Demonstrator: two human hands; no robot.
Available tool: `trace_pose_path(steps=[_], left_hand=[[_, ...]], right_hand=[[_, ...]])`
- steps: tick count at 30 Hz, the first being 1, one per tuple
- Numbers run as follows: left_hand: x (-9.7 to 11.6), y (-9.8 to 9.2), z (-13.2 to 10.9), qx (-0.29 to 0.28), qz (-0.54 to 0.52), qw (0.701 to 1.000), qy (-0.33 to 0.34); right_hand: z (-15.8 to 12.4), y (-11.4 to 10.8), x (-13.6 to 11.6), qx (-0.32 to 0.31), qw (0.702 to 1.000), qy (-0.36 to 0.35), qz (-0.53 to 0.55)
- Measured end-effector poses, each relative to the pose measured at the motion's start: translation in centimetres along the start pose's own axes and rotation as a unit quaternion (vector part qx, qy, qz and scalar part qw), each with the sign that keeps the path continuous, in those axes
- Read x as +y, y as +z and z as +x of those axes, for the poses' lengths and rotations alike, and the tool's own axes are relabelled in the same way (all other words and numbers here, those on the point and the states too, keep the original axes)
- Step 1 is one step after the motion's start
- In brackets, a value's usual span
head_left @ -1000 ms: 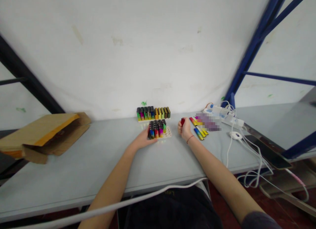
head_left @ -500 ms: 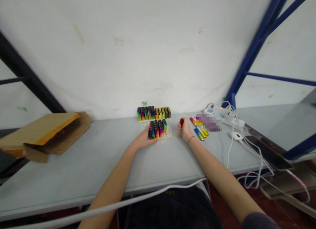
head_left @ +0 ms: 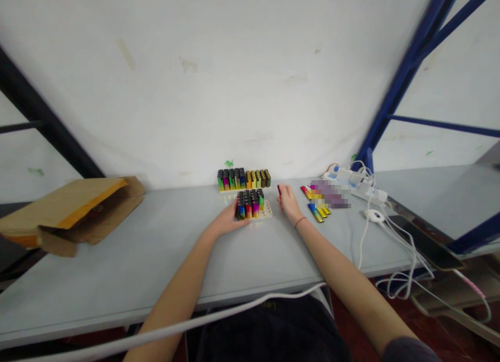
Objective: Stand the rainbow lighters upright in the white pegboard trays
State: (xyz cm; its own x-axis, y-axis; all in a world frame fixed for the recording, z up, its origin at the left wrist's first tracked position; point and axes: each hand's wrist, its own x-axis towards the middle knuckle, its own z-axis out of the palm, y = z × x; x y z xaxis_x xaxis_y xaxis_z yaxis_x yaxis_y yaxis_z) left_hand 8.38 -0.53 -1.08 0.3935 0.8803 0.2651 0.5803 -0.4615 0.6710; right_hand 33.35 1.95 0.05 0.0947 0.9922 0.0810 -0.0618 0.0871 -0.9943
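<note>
Up close, right hand [head_left: 289, 203] with fingers [head_left: 283, 194] clamped on a slim red lighter [head_left: 279, 190]; left hand [head_left: 228, 221] against multicoloured lighters [head_left: 246, 204] in a white tray [head_left: 267, 212], fingers together, grip impossible to tell. Farther along the table [head_left: 156, 258], coloured marker pens [head_left: 315, 212] and a second lighter row [head_left: 244, 179].

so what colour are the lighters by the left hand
Dark on top, fading into blue, pink, yellow and green below; the lighters show best in the head view.
</note>
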Motion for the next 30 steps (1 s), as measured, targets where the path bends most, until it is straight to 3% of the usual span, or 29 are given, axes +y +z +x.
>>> trace_pose_path(steps=[7, 14, 19, 30], left_hand=[[0.4, -0.1, -0.1, -0.007, -0.007, 1.000, 0.013], [0.6, -0.1, 0.0, -0.006, -0.016, 1.000, 0.024], [0.4, 0.0, 0.1, -0.004, -0.011, 1.000, 0.016], [0.3, -0.1, 0.0, -0.011, -0.005, 1.000, 0.011]], right_hand=[[-0.2, -0.1, -0.9, -0.028, 0.981, -0.180, -0.062], [-0.7, -0.2, -1.4, -0.118, 0.981, -0.148, -0.048], [-0.9, 0.2, -1.0, -0.098, 0.979, -0.162, -0.078], [-1.2, 0.1, -1.1, -0.153, 0.969, -0.171, -0.088]])
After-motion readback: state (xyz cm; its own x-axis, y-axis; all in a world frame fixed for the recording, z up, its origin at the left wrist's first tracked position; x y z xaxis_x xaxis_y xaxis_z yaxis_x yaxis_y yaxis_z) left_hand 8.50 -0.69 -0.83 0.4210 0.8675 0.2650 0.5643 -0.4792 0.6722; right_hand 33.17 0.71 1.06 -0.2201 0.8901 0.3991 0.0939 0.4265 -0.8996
